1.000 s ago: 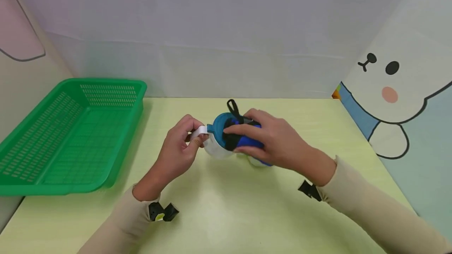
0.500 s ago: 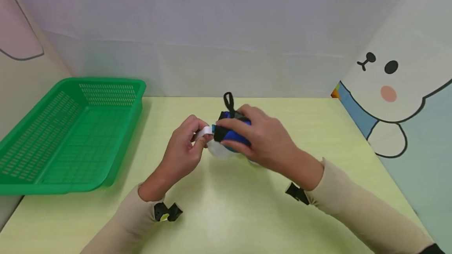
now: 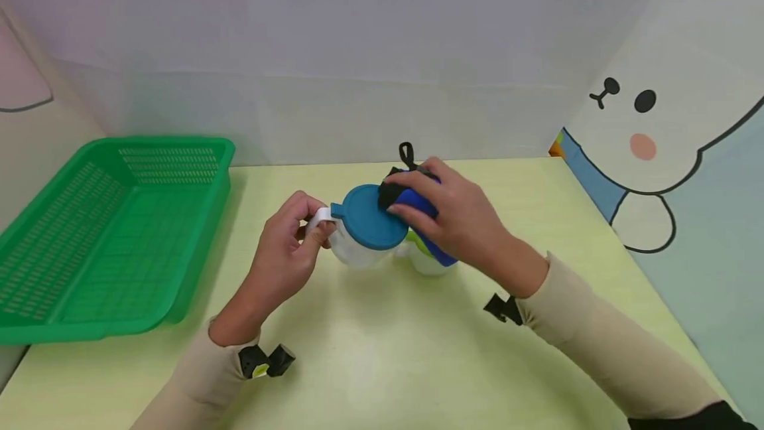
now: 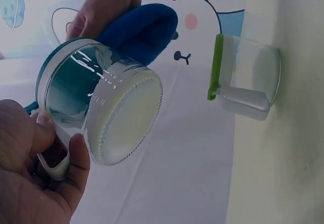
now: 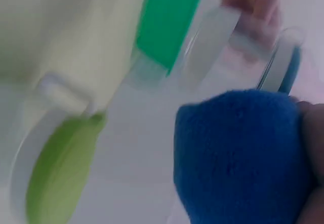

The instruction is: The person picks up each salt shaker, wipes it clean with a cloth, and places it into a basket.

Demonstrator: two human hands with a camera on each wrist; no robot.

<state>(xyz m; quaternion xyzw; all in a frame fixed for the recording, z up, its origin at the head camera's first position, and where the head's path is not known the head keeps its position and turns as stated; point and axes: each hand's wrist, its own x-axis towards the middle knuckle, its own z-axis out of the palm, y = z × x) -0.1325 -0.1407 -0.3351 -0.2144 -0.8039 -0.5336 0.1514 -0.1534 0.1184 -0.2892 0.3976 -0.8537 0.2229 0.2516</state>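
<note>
My left hand [image 3: 292,237] grips the white handle [image 4: 53,160] of a clear glass jar with a round blue lid [image 3: 373,216]. The jar is held up off the table, its base [image 4: 129,122] showing in the left wrist view. My right hand [image 3: 456,217] holds a fuzzy blue cleaning pad [image 5: 243,158] with a black back and a black hanging loop [image 3: 406,154]. In the head view the pad lies at the lid's right edge; firm contact cannot be told. Partly hidden below the pad, a second glass jar with a green lid [image 4: 216,67] stands upright on the table.
A green plastic basket [image 3: 217,217] stands on the left of the pale yellow table [image 3: 382,363]. A white sheet [image 3: 334,52] rises behind the table, and a cartoon-printed panel [image 3: 710,231] borders the right side.
The pad first went left across the blue lid, then back right to its edge, uncovering most of the lid. The jar shifted slightly left. Both hands kept their holds.
</note>
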